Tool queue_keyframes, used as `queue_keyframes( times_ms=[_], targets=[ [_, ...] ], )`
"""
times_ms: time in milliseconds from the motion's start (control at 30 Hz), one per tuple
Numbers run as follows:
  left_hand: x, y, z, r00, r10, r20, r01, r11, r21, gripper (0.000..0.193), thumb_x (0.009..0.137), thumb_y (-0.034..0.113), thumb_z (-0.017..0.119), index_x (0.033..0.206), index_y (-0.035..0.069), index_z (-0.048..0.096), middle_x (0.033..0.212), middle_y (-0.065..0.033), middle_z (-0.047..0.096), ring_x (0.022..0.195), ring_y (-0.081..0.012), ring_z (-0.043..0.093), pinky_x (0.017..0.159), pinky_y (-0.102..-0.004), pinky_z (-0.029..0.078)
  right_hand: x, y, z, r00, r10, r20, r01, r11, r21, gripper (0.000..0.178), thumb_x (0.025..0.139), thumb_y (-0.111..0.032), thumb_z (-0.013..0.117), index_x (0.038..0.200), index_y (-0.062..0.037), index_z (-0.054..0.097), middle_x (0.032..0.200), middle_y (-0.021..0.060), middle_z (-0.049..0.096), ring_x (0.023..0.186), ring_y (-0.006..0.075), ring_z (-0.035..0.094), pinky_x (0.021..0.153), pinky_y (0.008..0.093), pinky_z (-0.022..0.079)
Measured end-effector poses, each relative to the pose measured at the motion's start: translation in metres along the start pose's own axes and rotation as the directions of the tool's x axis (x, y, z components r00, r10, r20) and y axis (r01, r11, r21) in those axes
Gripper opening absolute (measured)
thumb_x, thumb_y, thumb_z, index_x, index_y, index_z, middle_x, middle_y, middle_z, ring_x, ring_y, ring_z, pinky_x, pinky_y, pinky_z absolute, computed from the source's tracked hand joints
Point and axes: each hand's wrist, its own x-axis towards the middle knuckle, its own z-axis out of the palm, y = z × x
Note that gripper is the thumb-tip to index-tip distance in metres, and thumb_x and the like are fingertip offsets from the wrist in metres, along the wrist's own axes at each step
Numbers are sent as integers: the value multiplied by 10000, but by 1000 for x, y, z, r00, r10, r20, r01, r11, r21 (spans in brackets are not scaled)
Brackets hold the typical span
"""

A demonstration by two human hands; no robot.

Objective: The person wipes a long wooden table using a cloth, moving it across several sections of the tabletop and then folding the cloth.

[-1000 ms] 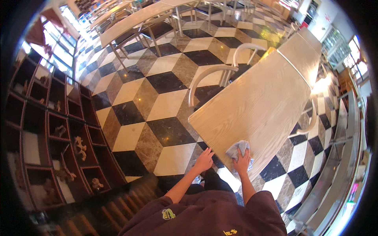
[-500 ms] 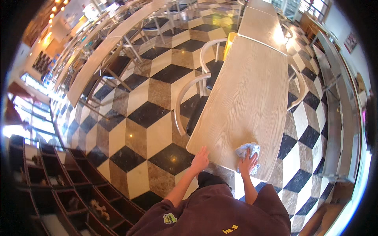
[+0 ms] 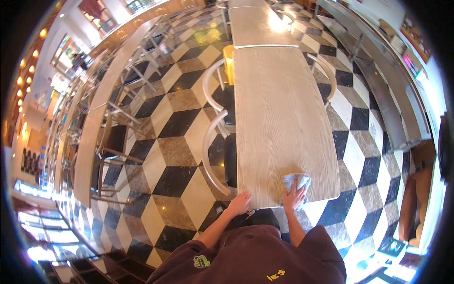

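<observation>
A long wooden table (image 3: pixel 283 118) with pale grain stretches away in front of me. Near its closest edge, my right hand (image 3: pixel 294 195) presses a crumpled blue-grey cloth (image 3: pixel 302 182) against the top, fingers over the fabric. My left hand (image 3: pixel 239 203) rests at the table's near left corner; its fingers are extended and nothing shows in them.
Curved-arm chairs with dark seats, one arm (image 3: pixel 208 151) closest, line the table's left side; another chair (image 3: pixel 326 78) stands at right. A yellow object (image 3: pixel 229 64) is beyond the left chairs. A metal counter (image 3: pixel 378 85) runs along the right, and more tables (image 3: pixel 101 106) stand left.
My view has turned, so the table now runs nearly straight ahead. The left hand has come to the near left corner. The right hand stays on the cloth, close to the table's near edge.
</observation>
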Motion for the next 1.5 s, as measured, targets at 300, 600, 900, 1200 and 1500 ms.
queue_keyframes(
  times_ms=[300,600,900,1200,1500],
  targets=[
    [-11,-89,-73,986,165,-26,-166,981,-98,460,857,101,562,1298,-29,550,1458,-281,443,1348,-431,440,1128,-473,373,-86,-172,31,1000,29,-1,-29,998,49,802,791,-358,731,1512,-213,412,1484,298,345,1423,452,289,1104,583,284],
    [26,-134,-109,899,375,227,-370,927,-63,503,858,110,556,1342,-27,537,1476,-284,431,1382,-429,412,1156,-467,347,-104,-238,45,989,150,-10,-149,987,65,840,787,-361,749,1527,-213,382,1486,319,344,1426,456,292,1083,602,303],
    [58,-129,-109,779,523,346,-555,832,-8,560,852,125,551,1389,-22,492,1468,-260,454,1391,-388,409,1163,-430,334,-113,-213,19,990,134,34,-138,982,130,916,691,-439,792,1510,-276,413,1462,240,409,1389,413,367,1046,555,363],
    [74,-125,-103,665,599,446,-649,759,-52,572,854,141,545,1403,-9,484,1531,-238,384,1443,-350,346,1189,-414,291,-143,-209,24,892,448,-56,-433,884,177,923,665,-369,817,1497,-220,446,1476,270,356,1396,450,332,1073,552,344],
    [150,-175,-143,594,681,428,-723,686,-88,538,852,119,555,1368,-23,516,1517,-232,403,1432,-345,362,1195,-414,285,-72,-270,57,590,790,-165,-798,602,29,796,842,-396,681,1532,-148,372,1454,323,309,1360,479,310,1039,582,340]
  ],
)
